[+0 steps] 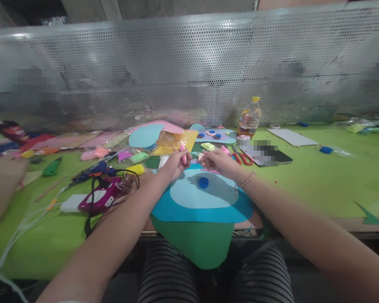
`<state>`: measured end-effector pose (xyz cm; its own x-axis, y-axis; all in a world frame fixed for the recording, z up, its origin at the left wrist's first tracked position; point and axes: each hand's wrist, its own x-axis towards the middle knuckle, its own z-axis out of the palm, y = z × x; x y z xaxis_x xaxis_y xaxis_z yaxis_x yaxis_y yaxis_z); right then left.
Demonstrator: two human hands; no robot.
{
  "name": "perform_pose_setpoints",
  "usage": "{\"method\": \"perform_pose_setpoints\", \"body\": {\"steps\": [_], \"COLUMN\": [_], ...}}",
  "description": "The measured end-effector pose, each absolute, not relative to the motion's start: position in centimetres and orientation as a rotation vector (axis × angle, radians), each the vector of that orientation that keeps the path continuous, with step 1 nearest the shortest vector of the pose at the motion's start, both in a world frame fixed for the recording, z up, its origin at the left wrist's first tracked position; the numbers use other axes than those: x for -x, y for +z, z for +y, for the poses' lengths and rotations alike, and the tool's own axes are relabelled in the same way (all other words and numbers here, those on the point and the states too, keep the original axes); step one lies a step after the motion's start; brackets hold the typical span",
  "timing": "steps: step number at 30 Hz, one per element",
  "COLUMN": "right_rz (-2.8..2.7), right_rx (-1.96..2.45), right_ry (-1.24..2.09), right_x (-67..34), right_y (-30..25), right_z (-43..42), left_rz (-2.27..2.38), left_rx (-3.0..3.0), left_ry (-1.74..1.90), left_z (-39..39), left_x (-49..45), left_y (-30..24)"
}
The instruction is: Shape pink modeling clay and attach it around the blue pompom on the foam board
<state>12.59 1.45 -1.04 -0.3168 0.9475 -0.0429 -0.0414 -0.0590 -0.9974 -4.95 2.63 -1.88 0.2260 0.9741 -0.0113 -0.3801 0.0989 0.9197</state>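
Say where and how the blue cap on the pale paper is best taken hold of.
Probably by its side wall, pinched at two opposite points, coming straight down from above. The blue cap is a short, round disc lying flat on the pale paper, so its underside offers little to hold, while no other object crowds its edge.

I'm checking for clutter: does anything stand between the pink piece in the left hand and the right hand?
Nothing visible does: an open gap separates the pink piece from the right hand.
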Motion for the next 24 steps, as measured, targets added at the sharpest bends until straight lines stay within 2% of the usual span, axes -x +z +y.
{"method": "perform_pose_setpoints", "body": {"steps": [24], "right_rz": [-1.308], "right_rx": [0.800], "right_ry": [1.416], "right_x": [-13.3], "right_y": [-1.6], "right_z": [2.6], "left_rz": [0.805], "left_rx": [-1.110], "left_ry": [1.090], "left_z": [1.6], "left_x": [3.9], "left_y": [-1.8]}}
